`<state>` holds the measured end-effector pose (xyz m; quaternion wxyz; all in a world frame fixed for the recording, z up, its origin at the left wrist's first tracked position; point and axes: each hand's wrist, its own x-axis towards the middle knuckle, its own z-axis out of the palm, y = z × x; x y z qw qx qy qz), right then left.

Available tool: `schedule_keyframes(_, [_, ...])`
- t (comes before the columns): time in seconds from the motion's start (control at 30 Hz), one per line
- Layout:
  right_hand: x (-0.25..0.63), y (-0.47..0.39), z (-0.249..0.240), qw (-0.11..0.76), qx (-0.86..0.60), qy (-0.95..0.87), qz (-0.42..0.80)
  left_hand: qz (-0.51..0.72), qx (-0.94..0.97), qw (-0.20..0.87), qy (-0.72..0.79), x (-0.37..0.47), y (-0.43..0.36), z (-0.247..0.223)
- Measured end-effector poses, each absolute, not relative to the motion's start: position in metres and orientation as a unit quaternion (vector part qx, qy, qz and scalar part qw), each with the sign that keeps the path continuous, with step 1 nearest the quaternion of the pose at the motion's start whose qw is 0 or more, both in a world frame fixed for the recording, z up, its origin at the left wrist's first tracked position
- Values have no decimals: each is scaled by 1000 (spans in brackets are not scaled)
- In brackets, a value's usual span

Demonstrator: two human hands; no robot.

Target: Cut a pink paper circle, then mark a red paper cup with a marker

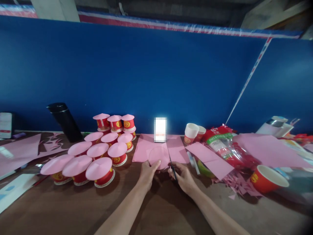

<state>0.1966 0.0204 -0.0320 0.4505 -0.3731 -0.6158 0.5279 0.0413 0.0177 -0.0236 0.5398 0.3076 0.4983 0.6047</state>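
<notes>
A round piece of pink paper (158,155) is pinched in my left hand (148,173), the thumb lying on its face near the lower edge. My right hand (184,178) is closed around a pair of dark scissors (173,170), whose blade points away from me along the disc's right edge. Whether the blades touch the paper I cannot tell. Behind the disc, pink sheets (140,150) lie flat on the table, and a bright phone (160,130) stands upright at their far side.
Several red paper cups with pink cone tops (99,168) stand in rows on the left, near a black bottle (65,122). On the right are white-lined cups (192,130), a red-green package (220,140), pink scraps (241,184) and an orange cup (265,179). A blue partition (146,71) rises behind.
</notes>
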Motion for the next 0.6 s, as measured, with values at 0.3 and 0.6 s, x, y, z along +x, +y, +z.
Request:
schedule_keyframes(0.3, [196, 19, -24, 454, -368, -627, 515, 602, 299, 537, 511, 42, 17, -20])
schedule_keyframes(0.6, [197, 20, -25, 452, -374, -629, 510, 605, 301, 536, 507, 42, 16, -18])
